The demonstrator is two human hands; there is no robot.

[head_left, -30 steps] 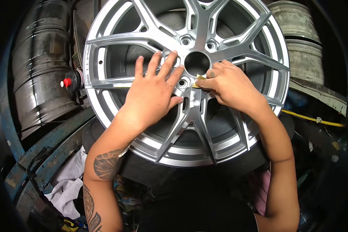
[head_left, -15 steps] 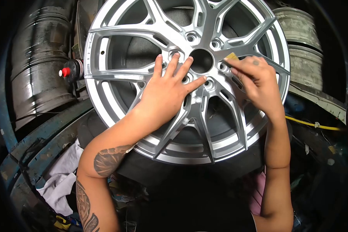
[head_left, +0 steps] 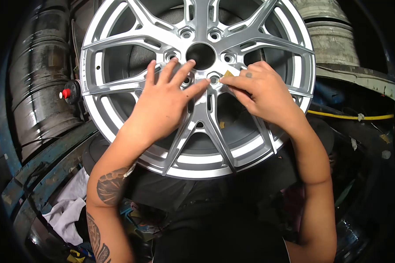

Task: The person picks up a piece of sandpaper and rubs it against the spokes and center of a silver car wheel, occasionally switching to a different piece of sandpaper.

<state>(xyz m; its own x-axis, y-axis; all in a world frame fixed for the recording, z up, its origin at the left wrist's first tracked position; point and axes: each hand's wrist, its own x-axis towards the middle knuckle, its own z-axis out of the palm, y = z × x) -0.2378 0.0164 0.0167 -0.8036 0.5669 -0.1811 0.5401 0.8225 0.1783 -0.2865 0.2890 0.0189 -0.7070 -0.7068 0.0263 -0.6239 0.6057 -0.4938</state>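
A silver multi-spoke wheel rim (head_left: 200,115) lies face up before me, its round centre bore and ring of bolt holes showing. My left hand (head_left: 162,98) is spread over the spokes left of and below the bore, fingertips resting near the bolt holes; it holds nothing. My right hand (head_left: 265,90) pinches a small yellow piece (head_left: 228,74), perhaps sandpaper, between thumb and forefinger. That piece is at the edge of the lower-right bolt hole (head_left: 214,79). The fingers partly hide it.
Large dark metal drums (head_left: 41,65) stand at left, and a pale drum (head_left: 331,41) at upper right. A dark bottle with a red cap (head_left: 66,94) is beside the rim. A yellow hose (head_left: 351,115) runs at right. White cloth (head_left: 66,217) lies lower left.
The rim has turned slightly counterclockwise and sits further left in view. My right hand has moved with the yellow piece from the right-hand bolt hole to the lower-right one.
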